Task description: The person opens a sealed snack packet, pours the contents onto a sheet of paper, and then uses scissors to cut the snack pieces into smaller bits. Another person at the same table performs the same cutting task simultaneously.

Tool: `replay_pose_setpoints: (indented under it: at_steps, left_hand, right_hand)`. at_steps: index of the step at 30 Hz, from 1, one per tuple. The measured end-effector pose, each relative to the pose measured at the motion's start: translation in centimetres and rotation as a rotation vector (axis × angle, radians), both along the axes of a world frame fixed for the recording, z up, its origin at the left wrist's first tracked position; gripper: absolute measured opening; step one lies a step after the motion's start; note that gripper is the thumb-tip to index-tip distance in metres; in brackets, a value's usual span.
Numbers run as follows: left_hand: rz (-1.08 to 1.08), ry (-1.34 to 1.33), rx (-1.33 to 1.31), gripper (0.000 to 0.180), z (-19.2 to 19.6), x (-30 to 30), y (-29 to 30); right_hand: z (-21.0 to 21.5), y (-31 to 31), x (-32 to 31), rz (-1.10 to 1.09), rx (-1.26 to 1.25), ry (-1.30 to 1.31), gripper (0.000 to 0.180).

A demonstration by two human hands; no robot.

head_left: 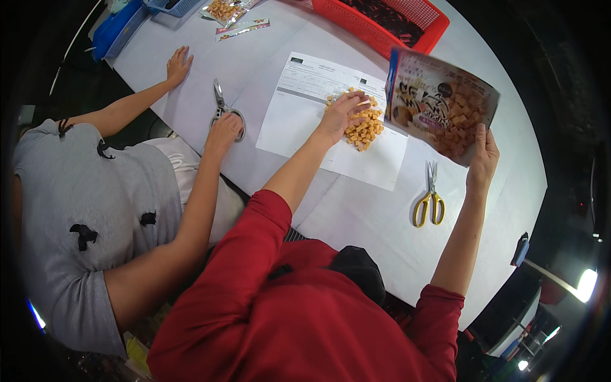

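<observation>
My right hand (pixel 485 158) grips the lower right edge of a snack bag (pixel 439 105) printed with cube-shaped pieces, holding it tilted above the table. A heap of small golden-brown cubes (pixel 364 135) lies on white printed paper sheets (pixel 277 124). Over the heap's upper left part reaches my left hand (pixel 344 116), its fingers stretched out and touching or just above the cubes. To the right of the paper lie scissors with yellow handles (pixel 433 194). The bag's mouth cannot be made out clearly.
On the left a person in a grey shirt (pixel 102 184) rests one hand on metal scissors (pixel 219 95). A red basket (pixel 385 44) with dark packets stands at the back. Blue baskets (pixel 127 38), a clear bag of cubes (pixel 224 9) and thin sachets (pixel 242 29) sit far left.
</observation>
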State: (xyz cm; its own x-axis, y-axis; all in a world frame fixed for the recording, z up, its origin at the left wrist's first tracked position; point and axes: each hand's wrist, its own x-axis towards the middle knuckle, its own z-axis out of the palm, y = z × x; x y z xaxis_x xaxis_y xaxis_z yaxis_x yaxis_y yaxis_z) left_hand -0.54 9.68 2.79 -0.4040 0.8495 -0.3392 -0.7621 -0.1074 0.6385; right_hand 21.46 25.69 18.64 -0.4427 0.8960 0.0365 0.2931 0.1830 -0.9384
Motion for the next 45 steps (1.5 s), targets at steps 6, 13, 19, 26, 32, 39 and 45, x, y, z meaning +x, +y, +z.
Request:
replay_pose_setpoints:
  at_steps: [6,13,19,26,32,39,45]
  left_hand:
    - [-0.074,-0.042,0.068,0.06,1.1,2.2,-1.8]
    - [-0.171,0.453,0.201,0.051,3.0,8.3,-2.8]
    - [-0.056,1.087,0.075,0.033,7.2,10.7,-4.9]
    - [-0.042,1.23,0.165,0.054,9.3,13.0,-4.9]
    - [-0.111,1.422,0.185,0.066,10.8,13.7,-3.3]
    - [-0.272,1.002,0.036,0.034,12.0,13.8,-3.4]
    - [-0.466,0.574,-0.14,0.03,11.9,10.0,-5.4]
  right_hand:
    - [-5.5,0.4,3.4,-0.068,-0.54,0.651,0.047]
    - [-14.5,-5.6,1.7,0.061,-0.803,1.068,0.058]
    - [-16.6,-5.5,1.9,0.288,-0.904,1.268,0.034]
    - [-14.6,-6.8,0.0,0.253,-0.845,1.42,0.021]
    - [-11.2,-9.1,1.2,-0.021,-0.882,1.341,0.024]
    - [-13.1,-8.9,5.2,-0.027,-0.931,1.211,0.039]
    - [-7.5,-9.3,12.0,-0.117,-0.709,0.683,0.039]
